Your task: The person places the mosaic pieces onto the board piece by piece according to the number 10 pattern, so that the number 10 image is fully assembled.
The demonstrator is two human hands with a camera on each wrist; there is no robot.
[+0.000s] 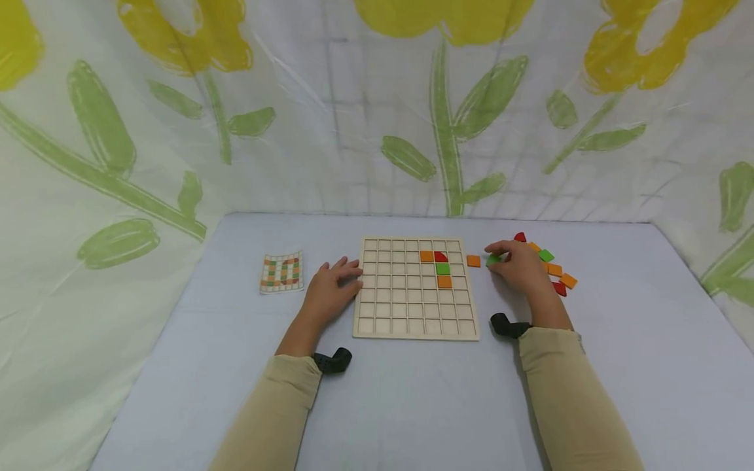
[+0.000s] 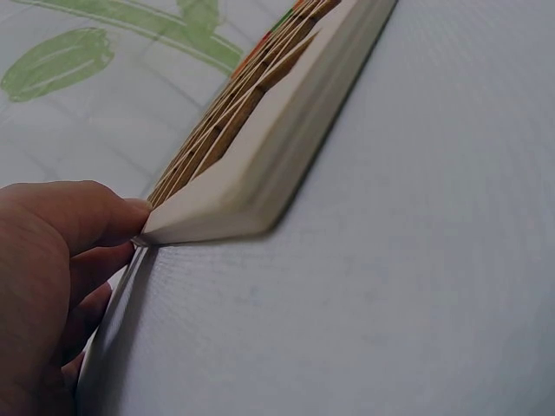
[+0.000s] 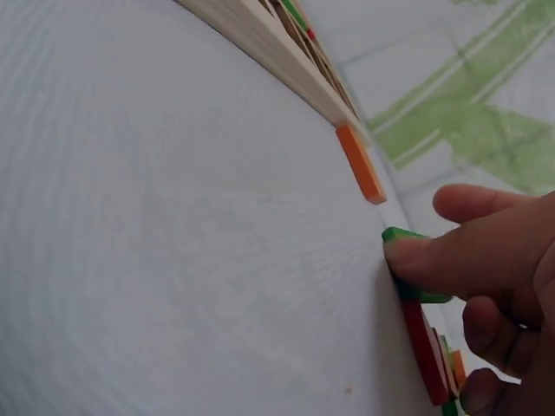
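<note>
A pale wooden grid board lies flat between the two hands. Several coloured tiles sit in its upper right cells: orange, a red one with a rounded corner, and green. My left hand rests its thumb and fingertips against the board's left edge; the left wrist view shows them near a corner. To the right of the board, my right hand pinches a green tile between thumb and finger, close over the table. An orange tile lies between this hand and the board.
A small pattern card of coloured squares lies left of the left hand. Loose orange, green and red tiles, such as an orange one, are scattered around the right hand. Behind the table hangs a white cloth with printed flowers.
</note>
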